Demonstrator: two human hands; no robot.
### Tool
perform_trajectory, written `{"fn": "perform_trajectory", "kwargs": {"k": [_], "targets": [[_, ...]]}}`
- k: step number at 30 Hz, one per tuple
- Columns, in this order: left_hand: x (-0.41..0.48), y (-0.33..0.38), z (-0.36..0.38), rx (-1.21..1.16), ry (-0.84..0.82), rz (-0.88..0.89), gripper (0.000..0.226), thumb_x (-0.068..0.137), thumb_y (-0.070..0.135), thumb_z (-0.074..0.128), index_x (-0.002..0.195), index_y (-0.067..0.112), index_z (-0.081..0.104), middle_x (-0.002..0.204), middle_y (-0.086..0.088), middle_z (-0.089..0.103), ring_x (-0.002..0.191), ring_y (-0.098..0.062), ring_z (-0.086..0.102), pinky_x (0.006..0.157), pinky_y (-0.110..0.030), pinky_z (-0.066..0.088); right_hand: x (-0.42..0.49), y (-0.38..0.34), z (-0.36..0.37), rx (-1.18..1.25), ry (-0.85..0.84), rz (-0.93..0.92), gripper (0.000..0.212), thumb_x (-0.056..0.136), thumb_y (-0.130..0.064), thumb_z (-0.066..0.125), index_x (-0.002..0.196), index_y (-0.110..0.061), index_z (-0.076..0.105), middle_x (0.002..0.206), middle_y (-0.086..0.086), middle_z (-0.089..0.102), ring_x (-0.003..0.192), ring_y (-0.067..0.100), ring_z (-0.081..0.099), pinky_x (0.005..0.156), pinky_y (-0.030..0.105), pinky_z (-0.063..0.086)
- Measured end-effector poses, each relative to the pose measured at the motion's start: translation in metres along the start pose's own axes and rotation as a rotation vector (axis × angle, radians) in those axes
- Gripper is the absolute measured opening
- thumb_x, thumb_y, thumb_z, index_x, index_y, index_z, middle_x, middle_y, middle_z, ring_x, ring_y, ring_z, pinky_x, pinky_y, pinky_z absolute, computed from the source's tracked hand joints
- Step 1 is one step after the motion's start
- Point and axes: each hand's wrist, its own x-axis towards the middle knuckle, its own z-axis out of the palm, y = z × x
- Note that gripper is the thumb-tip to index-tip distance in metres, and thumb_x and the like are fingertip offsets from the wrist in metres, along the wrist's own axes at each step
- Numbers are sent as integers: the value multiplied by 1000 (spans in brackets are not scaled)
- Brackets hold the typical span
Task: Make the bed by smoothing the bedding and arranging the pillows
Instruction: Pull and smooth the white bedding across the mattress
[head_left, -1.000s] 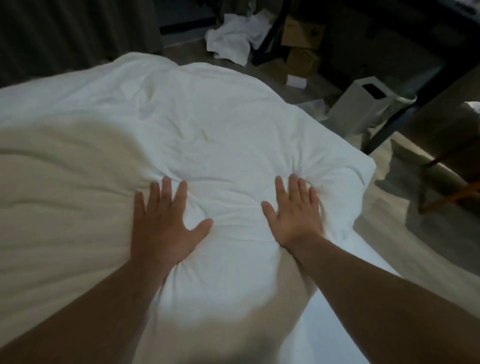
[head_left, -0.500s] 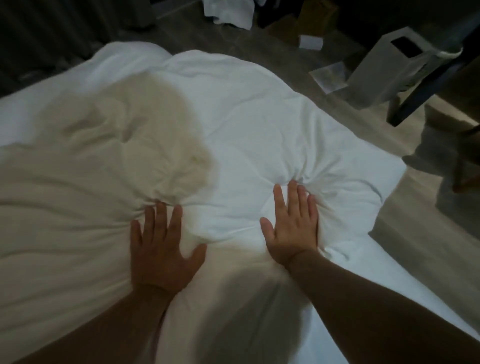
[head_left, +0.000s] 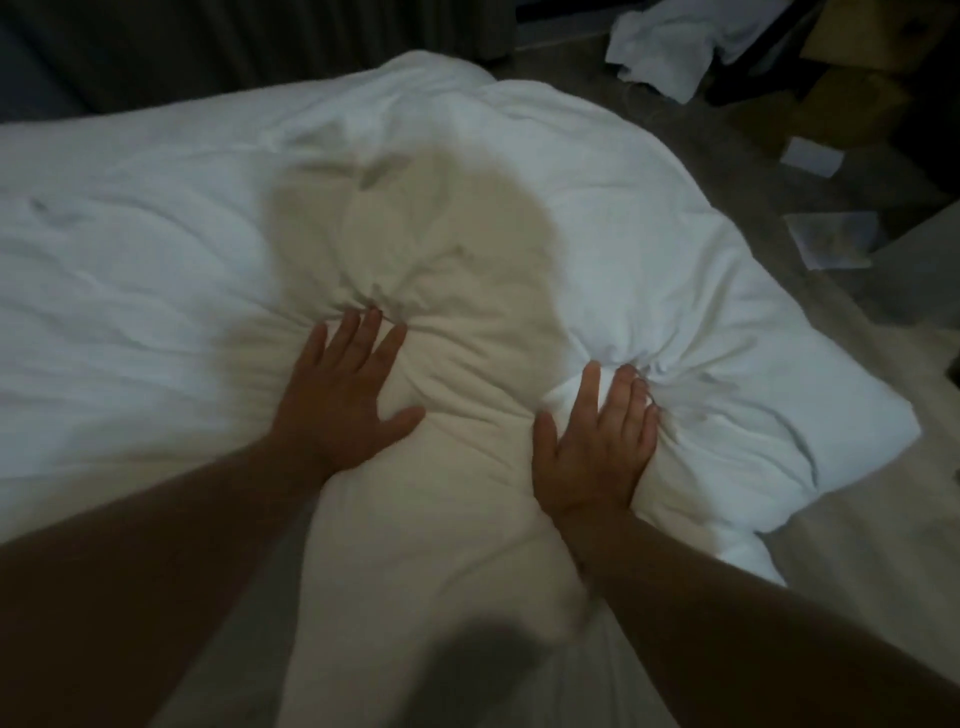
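Note:
A puffy white duvet (head_left: 519, 171) covers the bed, creased and bunched, its corner reaching out to the right over the bed's edge. My left hand (head_left: 340, 395) lies flat on the duvet with fingers straight and spread, and folds gather at its fingertips. My right hand (head_left: 597, 436) presses flat into the duvet near that right corner, fingers straight, with folds radiating from its fingertips. A shadow falls across the duvet between and beyond the hands. No pillow shows.
The floor (head_left: 857, 519) runs along the bed's right side. A crumpled white cloth (head_left: 665, 47) lies on the floor at the top right beside cardboard boxes (head_left: 852, 78), and papers (head_left: 826, 239) lie nearer. A dark curtain (head_left: 208, 47) hangs behind the bed.
Both hands have slid forward across the duvet, pushing folds ahead of the fingertips. The view has swung to the right and the shadow on the duvet has shifted.

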Motion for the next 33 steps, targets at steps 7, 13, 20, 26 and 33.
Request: {"fn": "perform_trajectory", "kwargs": {"k": [7,13,20,26,33], "targets": [[-45,46,-46,-170,-213,-297,72,96,58,26,153,16,16,161,-10,14,148,-25,13,119,-41,8,-5,2,-25,30,-148,-36,76,87,-57,32,148,-12,29,154,25,24,143,38,20,118,49,7],[-180,101,-93,-239,-138,-236,67,95,45,26,135,-3,50,140,-26,48,128,-40,49,106,-48,38,-50,24,-100,-20,-397,-199,72,89,-52,33,147,-10,31,153,18,30,142,31,25,119,43,14],[-316,138,-156,-701,-531,-508,40,95,31,55,129,10,57,139,-12,53,128,-24,48,103,-27,33,-205,66,-247,308,-926,9,37,93,-15,56,128,-1,55,126,19,61,120,29,54,101,21,32],[-436,161,-233,-738,-746,-384,35,95,27,55,122,5,62,130,-13,58,118,-27,53,93,-28,39,-348,107,-387,292,-1023,267,39,93,-19,53,131,-8,56,139,9,53,128,22,48,105,27,35],[-543,198,-283,-929,-726,-331,18,93,20,57,104,12,69,100,-4,65,88,-17,59,81,-31,45,-477,149,-485,461,-851,612,24,93,-15,53,109,-2,65,101,9,65,92,22,60,87,37,47]]}}
